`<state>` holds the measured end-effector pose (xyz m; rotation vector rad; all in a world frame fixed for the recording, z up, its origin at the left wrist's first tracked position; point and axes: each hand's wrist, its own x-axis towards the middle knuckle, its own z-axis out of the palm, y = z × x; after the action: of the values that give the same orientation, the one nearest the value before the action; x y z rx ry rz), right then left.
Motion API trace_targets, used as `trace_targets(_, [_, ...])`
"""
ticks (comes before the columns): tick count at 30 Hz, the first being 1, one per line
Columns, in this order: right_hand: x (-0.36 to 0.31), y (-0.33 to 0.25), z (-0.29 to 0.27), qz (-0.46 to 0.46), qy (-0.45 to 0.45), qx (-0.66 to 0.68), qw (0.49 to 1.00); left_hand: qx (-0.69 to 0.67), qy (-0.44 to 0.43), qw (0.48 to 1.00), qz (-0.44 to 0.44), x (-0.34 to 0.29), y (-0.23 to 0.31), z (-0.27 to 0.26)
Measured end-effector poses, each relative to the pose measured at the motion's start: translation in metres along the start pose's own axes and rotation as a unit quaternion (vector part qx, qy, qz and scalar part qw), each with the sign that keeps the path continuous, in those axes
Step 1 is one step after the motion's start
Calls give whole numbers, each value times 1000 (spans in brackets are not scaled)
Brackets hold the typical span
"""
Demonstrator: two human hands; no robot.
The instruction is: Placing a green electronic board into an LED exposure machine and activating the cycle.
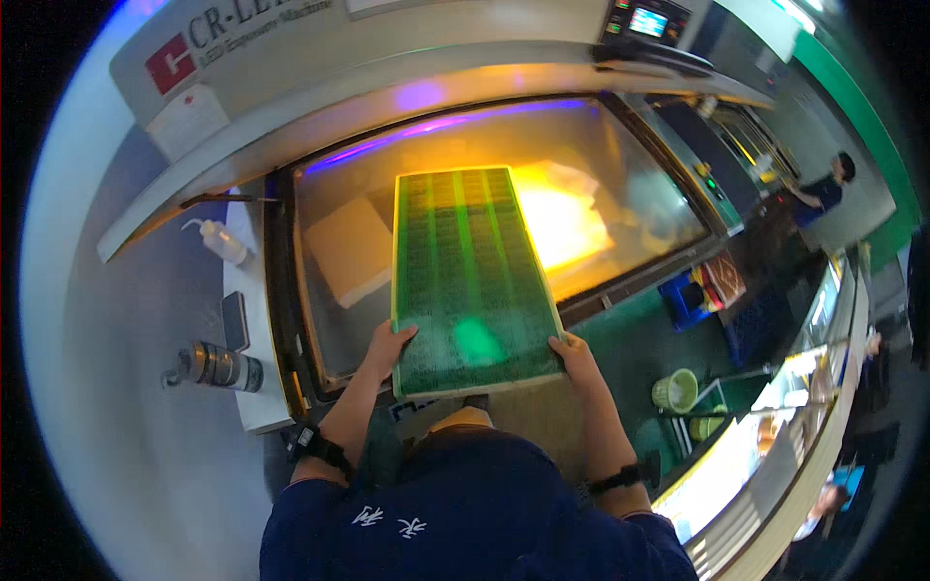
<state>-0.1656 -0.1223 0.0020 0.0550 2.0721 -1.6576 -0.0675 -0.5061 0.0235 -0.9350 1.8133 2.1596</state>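
Observation:
Between my two hands is a stack of large green circuit board panels [465,281], tilted, with lighter green stripes down its top face and a pale, thick front edge. My left hand [390,346] grips its near left side, thumb on top. On the near right side my right hand [573,354] holds it the same way, thumb over the face. Most of the fingers are hidden beneath. The stack is over the near part of a dark-framed machine bed [668,169], which glows yellow. A pale rectangular sheet [347,247] lies on the bed, partly behind the stack.
On the white side ledge [254,382] at left are a squeeze bottle [223,242], a phone [235,321] and a dark flask [225,367]. The machine's raised lid [417,107] spans the back. Right are a blue stool [686,298], a green basket [675,390] and another person [823,194].

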Motion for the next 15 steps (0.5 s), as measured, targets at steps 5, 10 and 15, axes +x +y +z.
trace_targets(5, [97,-44,38,69,-91,55,992,486,339,793,140,37,28,-17])
trace_targets(10, [123,-119,8,-289,126,-347,883,621,195,744,152,42,-8,62])
trace_targets(15, [19,-396,-69,-647,397,-315,569,664,178,708,160,61,-29,64])
